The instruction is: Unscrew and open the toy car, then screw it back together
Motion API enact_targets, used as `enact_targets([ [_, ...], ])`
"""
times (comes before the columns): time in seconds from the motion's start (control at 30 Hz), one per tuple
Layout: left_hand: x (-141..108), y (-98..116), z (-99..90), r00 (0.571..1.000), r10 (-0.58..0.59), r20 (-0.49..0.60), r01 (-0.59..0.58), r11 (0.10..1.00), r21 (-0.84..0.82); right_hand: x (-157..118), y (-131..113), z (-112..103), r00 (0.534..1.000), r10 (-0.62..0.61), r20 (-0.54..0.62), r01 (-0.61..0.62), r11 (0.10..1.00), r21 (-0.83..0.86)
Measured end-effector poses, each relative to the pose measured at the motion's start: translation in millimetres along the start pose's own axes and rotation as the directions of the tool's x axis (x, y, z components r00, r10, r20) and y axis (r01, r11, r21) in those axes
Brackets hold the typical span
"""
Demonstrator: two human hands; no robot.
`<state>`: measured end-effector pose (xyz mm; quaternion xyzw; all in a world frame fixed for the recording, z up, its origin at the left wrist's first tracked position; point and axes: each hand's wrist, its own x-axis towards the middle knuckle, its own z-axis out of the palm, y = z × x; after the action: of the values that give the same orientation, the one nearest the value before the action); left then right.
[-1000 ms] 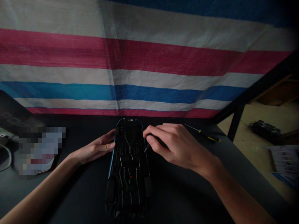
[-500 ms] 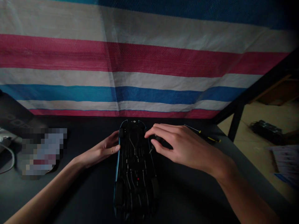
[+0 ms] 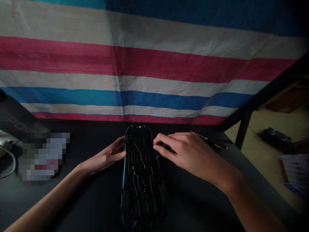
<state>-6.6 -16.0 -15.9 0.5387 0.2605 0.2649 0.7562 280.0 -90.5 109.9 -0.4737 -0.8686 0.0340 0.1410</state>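
- Left hand [image 3: 103,158], loosely open, braced upturned toy car [image 3: 143,166].
- Right hand [image 3: 190,151] pinched thin tool [image 3: 157,157] beside toy car; underside work seemed underway.
- Next move likely needed careful tip alignment.

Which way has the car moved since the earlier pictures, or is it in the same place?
Yes, slightly to the right: the car is now a little nearer to the screwdriver lying on the table.

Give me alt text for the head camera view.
A left hand steadies an upside-down toy car on a dark table; the right hand holds a small tool beside it. A yellow-and-black screwdriver lies behind.
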Motion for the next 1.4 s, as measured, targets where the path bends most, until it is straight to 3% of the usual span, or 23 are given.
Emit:
enact_targets([
  [0.2, 0.0, 1.7, -0.6, 0.999, 0.008, 0.042, -0.008, 1.000, -0.007, -0.9, -4.0, 1.4, 1.000, 0.010, -0.009, -0.009, 1.000, 0.020],
  [0.43, 0.1, 1.3, 0.3, 1.000, 0.000, 0.016, 0.000, 1.000, -0.012, -0.7, -5.3, 4.2, 0.998, 0.041, -0.040, -0.043, 0.998, -0.049],
  [0.6, 0.0, 0.9, 0.4, 0.999, -0.005, 0.032, 0.005, 1.000, -0.015, -0.3, -3.4, 5.9, 0.997, -0.039, -0.062, 0.039, 0.999, 0.012],
  [0.8, -0.5, 0.2, 0.9, 1.000, -0.006, 0.013, 0.006, 1.000, -0.019, -0.3, -5.0, 5.1, 0.997, 0.052, -0.048, -0.056, 0.995, -0.083],
  [0.97, 0.4, 3.2, 1.8, 1.000, -0.009, 0.029, 0.009, 1.000, -0.018, -0.2, -4.6, 1.8, 1.000, -0.004, -0.021, 0.004, 1.000, 0.008],
  [1.13, 0.7, 5.0, 2.7, 1.000, -0.018, 0.009, 0.018, 1.000, -0.015, 0.7, -4.6, 5.7, 0.993, 0.115, -0.005, -0.115, 0.986, -0.124],
  [1.4, -0.4, 7.4, 6.0, 0.999, -0.041, -0.010, 0.041, 0.999, -0.028, -0.9, -5.0, -6.0, 0.998, 0.045, 0.032, -0.048, 0.996, 0.080],
])
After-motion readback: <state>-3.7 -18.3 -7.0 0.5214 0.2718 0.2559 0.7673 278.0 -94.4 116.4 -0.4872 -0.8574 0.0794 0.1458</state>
